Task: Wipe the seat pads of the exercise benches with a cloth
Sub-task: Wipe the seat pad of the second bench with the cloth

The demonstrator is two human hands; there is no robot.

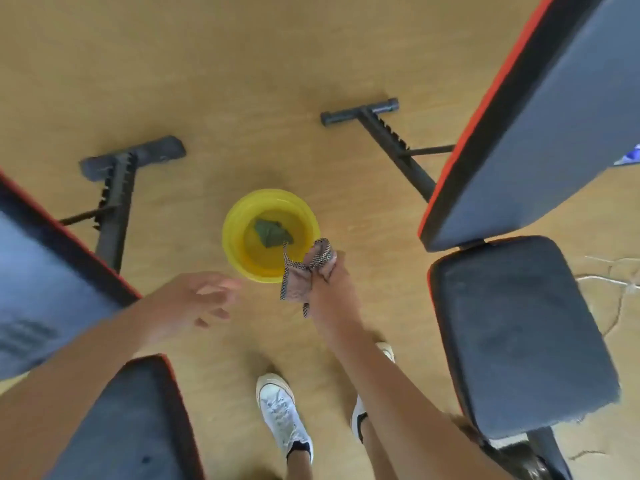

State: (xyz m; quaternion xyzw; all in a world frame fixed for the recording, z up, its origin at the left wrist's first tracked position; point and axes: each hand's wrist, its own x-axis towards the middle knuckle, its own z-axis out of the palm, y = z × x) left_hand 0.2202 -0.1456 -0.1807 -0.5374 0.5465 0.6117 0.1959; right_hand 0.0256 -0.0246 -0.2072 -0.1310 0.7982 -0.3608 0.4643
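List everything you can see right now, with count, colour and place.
Padded exercise benches: 2, dark blue with red-edged backrests, left and right.
Round plastic basin: 1, yellow, on the floor between the benches.
Dark green rag: 1, inside the basin.
Patterned cloth: 1, grey-pink, in the right hand.
Wooden floor: tan.
Sneakers: 2, white, bottom centre.
Left hand: open, empty.
Right hand: shut on cloth.

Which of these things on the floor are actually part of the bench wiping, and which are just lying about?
Part of the job:
patterned cloth in the right hand
dark padded seat of the right bench
dark padded seat of the left bench
yellow plastic basin holding a dark green rag

Lying about:
thin white cord on the floor
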